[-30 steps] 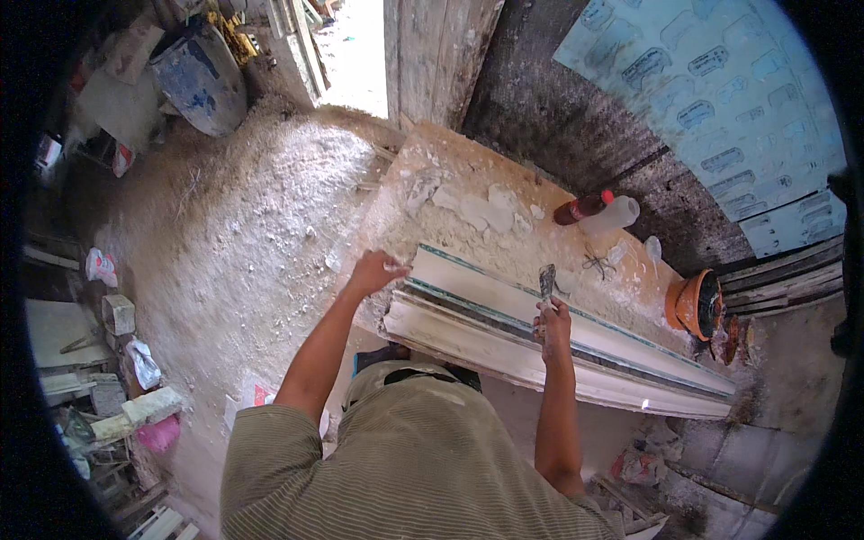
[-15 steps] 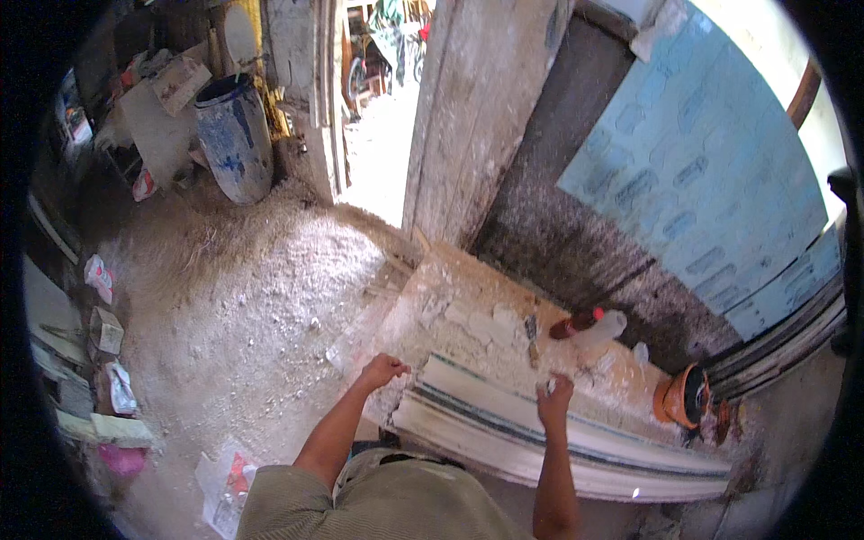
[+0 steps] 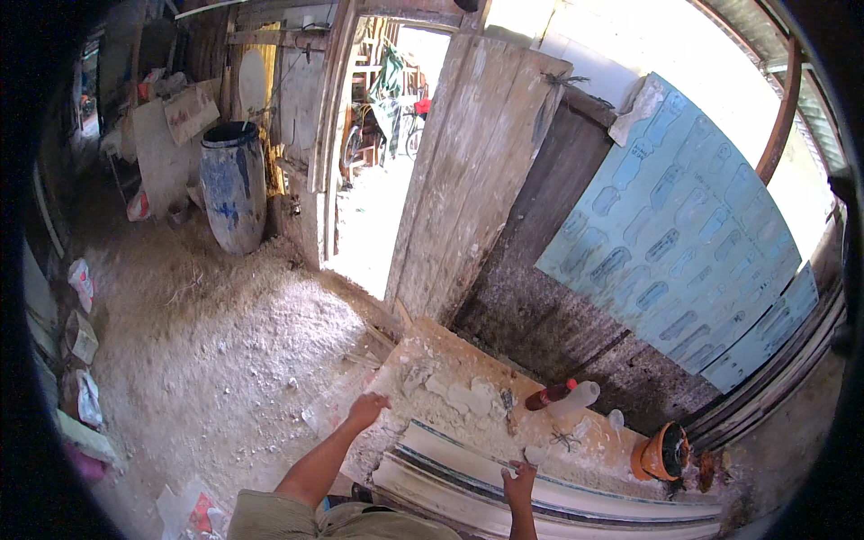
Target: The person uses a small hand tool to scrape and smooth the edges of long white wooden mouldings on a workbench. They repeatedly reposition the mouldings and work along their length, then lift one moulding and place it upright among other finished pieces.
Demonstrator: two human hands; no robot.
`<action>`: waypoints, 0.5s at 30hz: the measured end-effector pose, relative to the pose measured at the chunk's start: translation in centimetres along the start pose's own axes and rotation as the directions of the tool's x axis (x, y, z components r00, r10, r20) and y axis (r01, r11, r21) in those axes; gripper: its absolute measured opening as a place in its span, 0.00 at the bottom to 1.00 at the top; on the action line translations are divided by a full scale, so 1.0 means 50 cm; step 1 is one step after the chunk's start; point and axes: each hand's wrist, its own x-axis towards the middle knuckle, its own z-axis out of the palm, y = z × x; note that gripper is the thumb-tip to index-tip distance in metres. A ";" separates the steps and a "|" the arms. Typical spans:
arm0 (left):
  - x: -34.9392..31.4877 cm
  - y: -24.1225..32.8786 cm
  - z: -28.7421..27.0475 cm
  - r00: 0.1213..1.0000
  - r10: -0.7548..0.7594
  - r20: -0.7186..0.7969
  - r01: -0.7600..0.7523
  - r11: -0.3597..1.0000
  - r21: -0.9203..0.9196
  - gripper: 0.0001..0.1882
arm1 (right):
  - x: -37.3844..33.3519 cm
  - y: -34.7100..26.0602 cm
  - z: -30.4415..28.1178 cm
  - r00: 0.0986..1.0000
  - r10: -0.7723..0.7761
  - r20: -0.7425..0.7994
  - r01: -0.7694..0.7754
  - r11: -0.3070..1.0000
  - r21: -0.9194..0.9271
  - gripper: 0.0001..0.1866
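Fingers point(image 3: 518, 470) of the right hand point(image 3: 519, 486) spread loosely over long pale strips point(image 3: 450, 450) at five o'clock on the tabletop point(image 3: 441, 346); left hand point(image 3: 367, 411), at seven o'clock, half-curled, grip unclear. Shirt point(image 3: 279, 519) and lower edge hide the strips' near side.

My plaster-dusted workbench point(image 3: 448, 349) slants before me from the center to the lower right of the frame. A long pale ribbed moulding point(image 3: 450, 450) lies along its near side; beyond sit white plaster patches point(image 3: 466, 396), a scraper point(image 3: 509, 410), a red-capped dark bottle point(image 3: 549, 395), a translucent bottle point(image 3: 576, 400) and an orange bucket point(image 3: 645, 457).
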 end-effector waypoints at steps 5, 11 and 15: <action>-0.047 0.001 0.028 0.894 0.030 0.447 -0.251 0.860 0.443 0.31 | -0.013 -0.017 0.030 0.996 -0.031 0.088 0.037 0.997 -0.066 0.20; -0.103 -0.008 0.037 0.918 -0.103 0.384 0.024 0.978 0.207 0.25 | -0.007 -0.045 0.069 0.992 -0.080 0.101 0.084 0.996 -0.037 0.18; -0.122 -0.021 0.045 0.945 -0.059 0.320 0.021 0.992 0.122 0.25 | 0.016 -0.048 0.102 0.987 -0.083 0.134 0.084 0.996 -0.002 0.22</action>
